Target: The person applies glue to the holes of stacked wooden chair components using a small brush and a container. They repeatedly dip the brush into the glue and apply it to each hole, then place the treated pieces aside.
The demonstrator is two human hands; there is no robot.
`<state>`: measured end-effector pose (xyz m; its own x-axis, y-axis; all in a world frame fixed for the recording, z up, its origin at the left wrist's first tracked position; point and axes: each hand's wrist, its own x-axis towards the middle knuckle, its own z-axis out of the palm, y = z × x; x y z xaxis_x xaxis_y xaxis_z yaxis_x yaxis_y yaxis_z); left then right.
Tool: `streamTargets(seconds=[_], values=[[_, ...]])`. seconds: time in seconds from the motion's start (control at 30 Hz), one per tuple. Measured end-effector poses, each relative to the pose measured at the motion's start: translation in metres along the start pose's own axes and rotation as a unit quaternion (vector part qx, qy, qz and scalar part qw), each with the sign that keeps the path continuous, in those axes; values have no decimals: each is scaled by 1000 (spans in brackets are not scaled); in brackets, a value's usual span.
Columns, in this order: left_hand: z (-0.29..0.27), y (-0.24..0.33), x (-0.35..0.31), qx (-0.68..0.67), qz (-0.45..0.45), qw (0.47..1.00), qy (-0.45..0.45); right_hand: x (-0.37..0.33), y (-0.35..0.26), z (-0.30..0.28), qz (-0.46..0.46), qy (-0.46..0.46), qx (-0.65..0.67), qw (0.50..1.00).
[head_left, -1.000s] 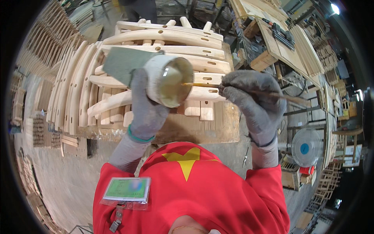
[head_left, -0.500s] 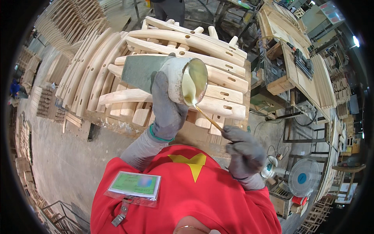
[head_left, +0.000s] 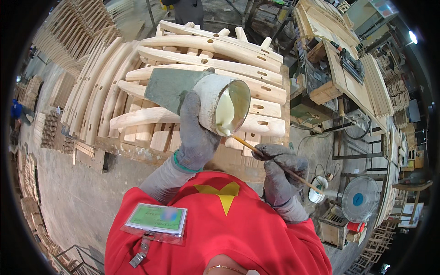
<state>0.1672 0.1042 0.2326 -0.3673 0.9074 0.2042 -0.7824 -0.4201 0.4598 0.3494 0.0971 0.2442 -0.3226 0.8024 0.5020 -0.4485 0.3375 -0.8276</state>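
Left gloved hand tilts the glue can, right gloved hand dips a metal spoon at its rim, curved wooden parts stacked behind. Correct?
One thing is off: it is no metal spoon. The head view shows the right hand holding a thin wooden stick with its tip at the rim. The left hand does tilt the glue can, and the curved wooden parts lie stacked behind.

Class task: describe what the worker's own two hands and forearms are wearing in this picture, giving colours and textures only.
Both hands wear grey knitted work gloves, smudged and worn. The left glove ends in a green cuff band at the wrist. The right glove is the same dark grey; its cuff colour cannot be made out. Both forearms are covered by close-fitting light grey sleeves, which emerge from a red shirt.
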Motion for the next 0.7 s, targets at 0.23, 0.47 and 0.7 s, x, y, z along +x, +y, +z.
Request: streamTargets(seconds=[0.23, 0.47, 0.7], values=[[-57, -21, 1, 385, 114, 916, 1, 25, -17, 0, 133, 177, 14, 975], [-30, -9, 11, 102, -3, 991, 88, 80, 12, -72, 166, 168, -160, 958], [-30, -1, 10, 11, -30, 993, 116, 84, 34, -79, 197, 170, -120, 958]])
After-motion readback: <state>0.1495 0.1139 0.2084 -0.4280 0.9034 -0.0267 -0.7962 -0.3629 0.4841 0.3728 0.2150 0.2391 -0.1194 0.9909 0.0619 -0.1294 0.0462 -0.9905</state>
